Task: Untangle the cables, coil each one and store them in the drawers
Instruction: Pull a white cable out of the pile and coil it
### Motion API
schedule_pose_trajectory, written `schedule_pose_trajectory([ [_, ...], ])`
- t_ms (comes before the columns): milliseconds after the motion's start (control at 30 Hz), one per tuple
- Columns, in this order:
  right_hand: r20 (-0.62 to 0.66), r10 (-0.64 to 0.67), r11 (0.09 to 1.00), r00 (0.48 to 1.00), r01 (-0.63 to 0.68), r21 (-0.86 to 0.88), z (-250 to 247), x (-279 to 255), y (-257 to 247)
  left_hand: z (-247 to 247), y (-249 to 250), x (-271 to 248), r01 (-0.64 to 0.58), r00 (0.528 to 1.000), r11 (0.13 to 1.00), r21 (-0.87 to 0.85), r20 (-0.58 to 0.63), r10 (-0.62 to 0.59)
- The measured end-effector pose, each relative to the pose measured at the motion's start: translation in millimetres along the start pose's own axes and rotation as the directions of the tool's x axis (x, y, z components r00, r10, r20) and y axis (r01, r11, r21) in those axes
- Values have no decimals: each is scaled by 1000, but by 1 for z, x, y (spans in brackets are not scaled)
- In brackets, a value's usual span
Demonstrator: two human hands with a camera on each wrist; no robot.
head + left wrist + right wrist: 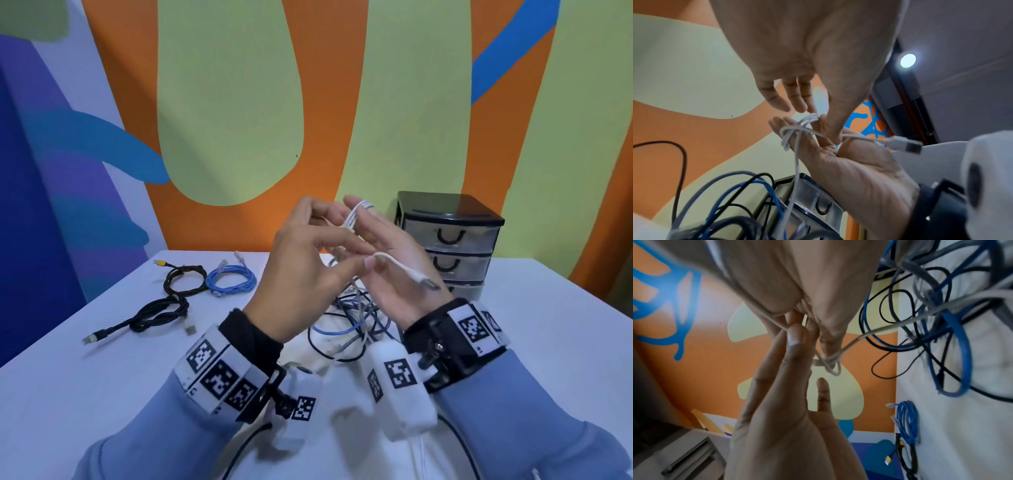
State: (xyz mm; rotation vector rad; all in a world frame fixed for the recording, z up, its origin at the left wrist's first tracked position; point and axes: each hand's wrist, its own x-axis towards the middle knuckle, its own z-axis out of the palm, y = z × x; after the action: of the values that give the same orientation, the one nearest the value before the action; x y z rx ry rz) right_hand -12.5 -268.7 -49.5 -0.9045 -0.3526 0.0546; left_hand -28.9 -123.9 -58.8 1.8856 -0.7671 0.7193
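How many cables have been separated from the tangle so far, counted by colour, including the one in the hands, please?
Black: 2, the yellow-plugged coil and the braided cable
Blue: 1, the blue coil
White: 1, the white cable held up
Total: 4
The tangle is left out; its strands cannot be counted.

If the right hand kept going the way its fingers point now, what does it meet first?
Probably nothing close: the right hand, wound with the white cable, points up and away toward the painted wall; the drawer unit sits off to its right. Depth is unclear.
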Motion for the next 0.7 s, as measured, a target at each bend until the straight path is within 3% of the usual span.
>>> schedule_pose_trajectory([
  [167, 123, 13, 1000, 992, -13, -3, 10, -8, 8, -6, -1, 5, 119, 974, 992, 51, -202, -107],
  [333, 182, 29, 1000, 983, -30, 1, 12, -7, 9, -6, -7, 6, 205, 959, 967, 154, -227, -167],
  [500, 174, 65, 998, 983, -68, 13, 6, -4, 7, -13, -15, 12, 388, 920, 913, -122, -3, -391],
  [633, 169, 88, 994, 982, -97, 45, -1, -1, 3, -33, -10, 16, 486, 871, 830, -275, 223, -437],
  [700, 174, 94, 992, 980, -108, 72, -5, 1, 1, -39, -10, 17, 508, 860, 779, -367, 259, -439],
])
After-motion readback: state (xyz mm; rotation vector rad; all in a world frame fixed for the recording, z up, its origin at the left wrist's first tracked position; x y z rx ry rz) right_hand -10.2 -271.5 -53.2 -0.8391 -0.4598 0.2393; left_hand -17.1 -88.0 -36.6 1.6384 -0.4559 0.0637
